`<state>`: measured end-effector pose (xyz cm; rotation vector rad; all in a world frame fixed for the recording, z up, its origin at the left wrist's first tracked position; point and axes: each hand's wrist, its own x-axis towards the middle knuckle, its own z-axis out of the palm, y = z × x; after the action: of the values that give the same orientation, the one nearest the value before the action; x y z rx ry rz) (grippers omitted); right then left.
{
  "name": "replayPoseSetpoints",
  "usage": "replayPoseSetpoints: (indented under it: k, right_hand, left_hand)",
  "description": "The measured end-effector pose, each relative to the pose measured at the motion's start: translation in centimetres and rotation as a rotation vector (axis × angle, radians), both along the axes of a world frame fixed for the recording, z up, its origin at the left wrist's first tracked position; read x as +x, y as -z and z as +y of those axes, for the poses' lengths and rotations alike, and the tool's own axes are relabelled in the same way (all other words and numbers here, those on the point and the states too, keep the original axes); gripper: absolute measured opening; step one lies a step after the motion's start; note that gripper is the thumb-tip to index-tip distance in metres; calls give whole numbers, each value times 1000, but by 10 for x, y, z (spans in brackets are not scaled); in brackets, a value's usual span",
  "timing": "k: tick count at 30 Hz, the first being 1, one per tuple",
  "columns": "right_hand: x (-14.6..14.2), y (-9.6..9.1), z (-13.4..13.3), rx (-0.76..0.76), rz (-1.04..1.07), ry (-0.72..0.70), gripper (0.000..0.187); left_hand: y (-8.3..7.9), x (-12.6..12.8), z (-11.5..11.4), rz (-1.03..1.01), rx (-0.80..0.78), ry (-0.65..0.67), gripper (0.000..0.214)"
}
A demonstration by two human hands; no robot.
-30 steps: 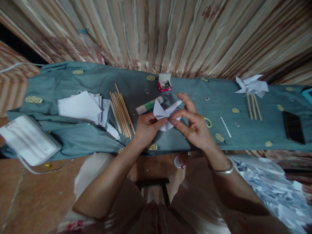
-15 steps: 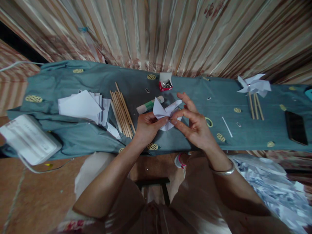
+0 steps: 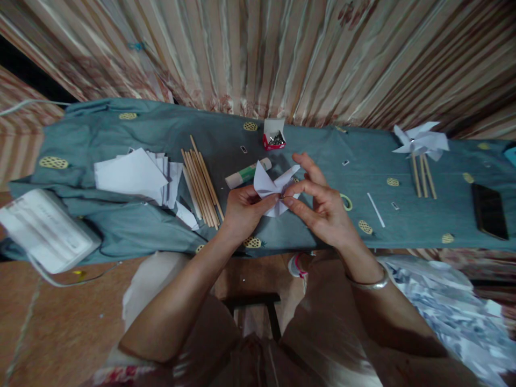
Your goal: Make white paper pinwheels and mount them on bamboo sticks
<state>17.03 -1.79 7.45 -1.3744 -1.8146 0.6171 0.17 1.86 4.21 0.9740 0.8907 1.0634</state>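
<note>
A folded white paper pinwheel (image 3: 269, 186) is held above the blue-grey cloth (image 3: 306, 226) near the table's front edge. My left hand (image 3: 242, 210) grips its lower left side with closed fingers. My right hand (image 3: 322, 207) pinches its centre between thumb and forefinger, on a small metal pin, with the other fingers raised. Just behind the pinwheel lies a green and white glue stick (image 3: 246, 173). A bundle of wooden sticks (image 3: 200, 183) lies left of my left hand.
A stack of white paper sheets (image 3: 133, 174) lies left of the sticks. A small red box of pins (image 3: 273, 138) stands at the back. Finished pinwheels on sticks (image 3: 420, 150) and a dark phone (image 3: 489, 210) lie at the right. A white device (image 3: 44, 231) sits far left. Crumpled paper (image 3: 451, 312) lies lower right.
</note>
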Motion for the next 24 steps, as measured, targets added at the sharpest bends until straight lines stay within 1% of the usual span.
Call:
replayPoseSetpoints:
  k: [7, 14, 24]
  right_hand:
    - [0, 0, 0, -9, 5, 2, 18]
    - [-1, 1, 0, -16, 4, 15, 11]
    - [-2, 7, 2, -15, 52, 33, 12]
  left_hand:
    - [1, 1, 0, 5, -9, -6, 20]
    - [1, 0, 0, -24, 2, 4, 18]
    - [-1, -1, -1, -65, -63, 28, 35]
